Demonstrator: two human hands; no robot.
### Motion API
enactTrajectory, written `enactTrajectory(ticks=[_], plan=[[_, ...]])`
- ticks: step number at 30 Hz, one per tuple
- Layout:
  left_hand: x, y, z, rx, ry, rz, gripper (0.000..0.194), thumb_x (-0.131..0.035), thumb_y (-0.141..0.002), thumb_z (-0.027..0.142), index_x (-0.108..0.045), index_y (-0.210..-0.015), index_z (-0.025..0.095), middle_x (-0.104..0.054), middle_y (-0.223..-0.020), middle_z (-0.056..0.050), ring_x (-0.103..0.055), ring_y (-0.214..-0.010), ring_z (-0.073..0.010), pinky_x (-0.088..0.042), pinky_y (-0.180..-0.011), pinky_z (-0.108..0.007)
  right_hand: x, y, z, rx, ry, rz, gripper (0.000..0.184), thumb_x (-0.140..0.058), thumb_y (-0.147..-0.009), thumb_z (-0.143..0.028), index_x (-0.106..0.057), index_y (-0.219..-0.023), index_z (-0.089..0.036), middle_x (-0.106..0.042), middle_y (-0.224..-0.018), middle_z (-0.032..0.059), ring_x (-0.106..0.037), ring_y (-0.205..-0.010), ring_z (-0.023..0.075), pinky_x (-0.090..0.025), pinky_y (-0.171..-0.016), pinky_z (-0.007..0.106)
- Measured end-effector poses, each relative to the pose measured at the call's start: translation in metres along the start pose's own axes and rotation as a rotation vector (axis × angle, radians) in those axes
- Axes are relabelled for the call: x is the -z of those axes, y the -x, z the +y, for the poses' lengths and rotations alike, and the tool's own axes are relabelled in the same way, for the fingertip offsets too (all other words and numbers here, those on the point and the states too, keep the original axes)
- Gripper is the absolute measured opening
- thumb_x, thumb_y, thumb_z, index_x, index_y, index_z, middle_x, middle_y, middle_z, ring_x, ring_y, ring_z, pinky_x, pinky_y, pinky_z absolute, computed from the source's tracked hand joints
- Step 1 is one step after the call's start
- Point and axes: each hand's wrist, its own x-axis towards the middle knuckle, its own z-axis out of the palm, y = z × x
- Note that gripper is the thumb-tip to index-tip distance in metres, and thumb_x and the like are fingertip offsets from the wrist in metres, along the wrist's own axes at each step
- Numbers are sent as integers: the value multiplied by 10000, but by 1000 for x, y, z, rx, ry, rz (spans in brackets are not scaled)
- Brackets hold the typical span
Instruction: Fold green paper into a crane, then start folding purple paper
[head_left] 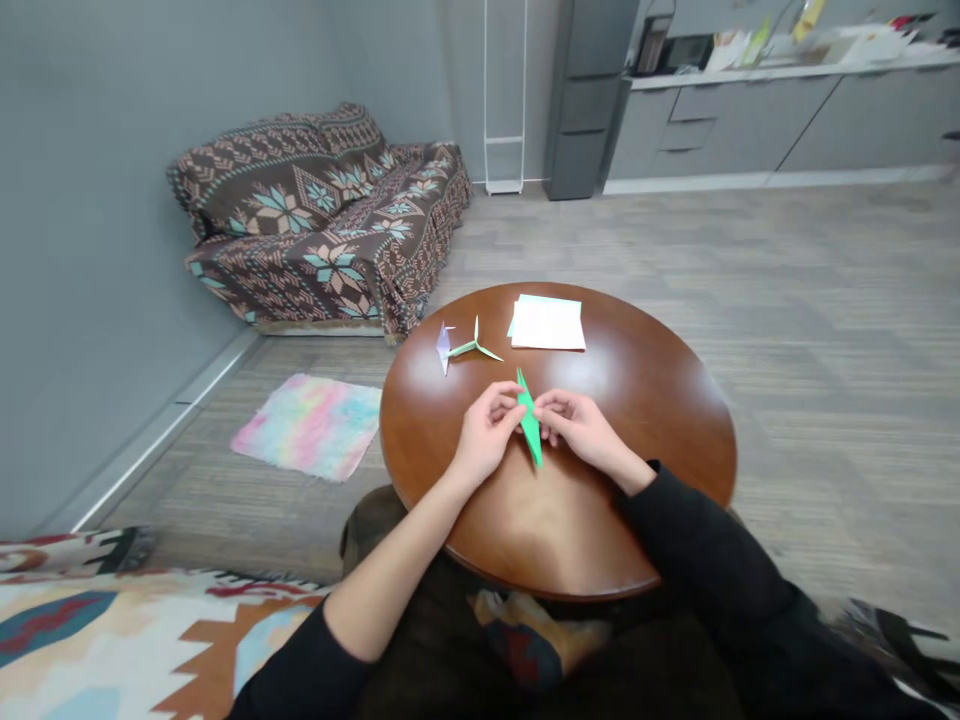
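Observation:
A narrow, diamond-shaped piece of folded green paper [531, 432] stands on end between my hands, just over the round table. My left hand [487, 428] pinches its left side between thumb and fingers. From the right, the fingertips of my right hand [576, 425] close on its other edge. The paper's far end splits into two thin points, and its near end tapers to one tip. Beyond my left hand lie a pale purple origami crane [443, 345] and a light green folded paper piece [475, 346] with thin arms, touching or nearly touching.
A stack of white and pale blue paper sheets [548, 324] rests at the far side of the brown table [645, 370]. A patterned sofa [315, 220] and a pastel rug [311, 427] are to the left. Grey kitchen cabinets [720, 130] and a fridge [589, 100] stand at the back.

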Motion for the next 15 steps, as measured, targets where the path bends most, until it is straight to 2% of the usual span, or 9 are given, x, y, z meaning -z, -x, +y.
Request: enactTrajectory(ticks=[2,4,8,11,15], plan=[[1,0,0,49,47,-24,290,-821,-759,363,-713,-938,162,-706,-779,-12,-662,-721,-154,-539,-718,-276,-1,1,-2,9,-32,-3,398,-764,-829,-496,-603,-1065,-218,-643,-662,-44,-598,-543,129,-485,-486,233],[3,-1,1,86,92,-39,286,-790,-782,400,-737,-904,147,-724,-789,-39,-678,-727,-172,-550,-747,-310,-1,3,-4,9,-54,-26,420,-750,-840,-515,-589,-1108,-235,-660,-721,-32,-630,-593,142,-505,-493,238],[6,-2,4,150,197,-77,239,-738,-778,320,-754,-927,134,-755,-843,-85,-708,-779,-200,-559,-813,-359,1,4,-4,-4,-67,-65,347,-730,-864,-507,-665,-1020,-204,-673,-728,0,-639,-604,143,-511,-510,245],[7,-1,5,170,244,-106,266,-752,-706,201,-755,-968,156,-768,-899,-75,-713,-810,-190,-551,-815,-338,2,4,-1,-1,-73,-35,321,-772,-839,-456,-679,-1010,-201,-692,-761,7,-639,-606,135,-509,-521,246],[6,0,5,171,275,-117,248,-789,-673,164,-750,-918,165,-772,-890,-55,-709,-787,-167,-538,-802,-310,1,3,-2,18,-84,1,339,-831,-777,-427,-689,-975,-193,-707,-796,19,-652,-634,142,-519,-531,252]])
